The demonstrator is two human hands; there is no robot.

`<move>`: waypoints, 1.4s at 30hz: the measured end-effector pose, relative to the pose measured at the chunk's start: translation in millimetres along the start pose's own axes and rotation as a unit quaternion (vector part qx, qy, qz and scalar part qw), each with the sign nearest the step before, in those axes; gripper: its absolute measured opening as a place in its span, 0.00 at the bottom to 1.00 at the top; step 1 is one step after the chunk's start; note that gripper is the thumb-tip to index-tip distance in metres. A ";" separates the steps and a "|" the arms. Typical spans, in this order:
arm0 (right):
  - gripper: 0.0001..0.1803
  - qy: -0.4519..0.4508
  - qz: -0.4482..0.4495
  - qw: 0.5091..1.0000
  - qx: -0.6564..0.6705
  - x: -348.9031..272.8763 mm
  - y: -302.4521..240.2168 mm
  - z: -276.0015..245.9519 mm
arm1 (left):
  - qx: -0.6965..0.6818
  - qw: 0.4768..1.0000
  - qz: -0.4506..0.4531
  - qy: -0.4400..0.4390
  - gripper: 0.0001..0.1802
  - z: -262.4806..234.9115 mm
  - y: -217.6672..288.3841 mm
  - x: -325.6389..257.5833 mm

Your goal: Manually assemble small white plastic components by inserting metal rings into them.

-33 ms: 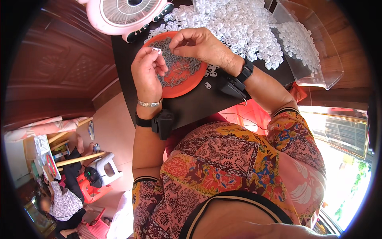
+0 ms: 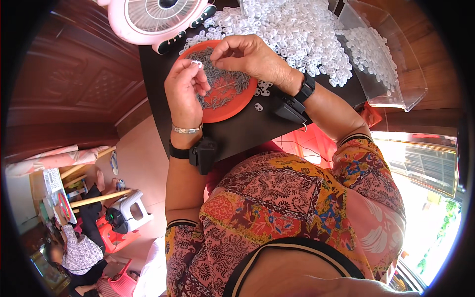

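Between thumb and forefinger, my left hand (image 2: 184, 94) pinches a small white plastic piece with holes (image 2: 198, 64); its other fingers curl loosely. Just to the right, my right hand (image 2: 255, 60) has its thumb and forefinger brought together a short way from that piece. Whatever those fingertips hold, if anything, is too small to make out. Both hands are above an orange round tray (image 2: 225, 116). Many thin grey screw-like or pin-like parts (image 2: 228, 81) lie in it, and its orange bottom shows through in the middle. My hands hide part of its far side.
A heap of white pieces (image 2: 292, 34) covers the dark table's (image 2: 237, 136) far side. Beside it, a clear bin (image 2: 408, 96) holds more pieces. At the far left stands a pink fan (image 2: 133, 32). One loose piece (image 2: 258, 106) lies near the tray. Another person (image 2: 81, 252) sits lower left.
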State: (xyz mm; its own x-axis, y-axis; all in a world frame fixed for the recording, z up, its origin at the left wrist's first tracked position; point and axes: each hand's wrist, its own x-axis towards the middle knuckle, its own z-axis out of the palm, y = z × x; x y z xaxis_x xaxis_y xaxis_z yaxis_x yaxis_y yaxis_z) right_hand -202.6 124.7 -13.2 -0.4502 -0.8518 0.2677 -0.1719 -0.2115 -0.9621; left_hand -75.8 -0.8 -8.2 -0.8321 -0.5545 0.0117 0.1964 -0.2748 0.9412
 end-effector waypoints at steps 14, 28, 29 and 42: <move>0.07 0.020 -0.037 0.998 0.056 0.5 -5.6 -2.9 | 0.091 0.995 -0.007 -0.048 0.07 14.7 -4.0 -9.8; 0.06 -0.006 -0.042 0.999 0.005 -1.0 -10.2 -1.7 | 0.109 0.993 0.004 -0.055 0.06 13.8 -8.4 -9.3; 0.05 -0.007 -0.043 0.999 0.001 -1.4 -11.0 -1.3 | 0.109 0.993 0.003 -0.054 0.06 13.7 -8.9 -9.3; 0.05 -0.015 -0.045 0.998 -0.035 -3.0 -11.6 1.2 | 0.108 0.994 0.013 -0.026 0.07 16.8 -13.8 -12.4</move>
State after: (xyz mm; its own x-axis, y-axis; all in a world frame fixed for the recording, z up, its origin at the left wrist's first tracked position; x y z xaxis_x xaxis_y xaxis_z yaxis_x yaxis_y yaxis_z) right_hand -198.1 129.2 -2.9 -0.4037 -0.8455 0.3495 -0.2720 -0.2539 -0.9282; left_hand -76.9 23.0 -15.7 -0.8548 -0.5166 0.0482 0.1067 -0.0841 0.9907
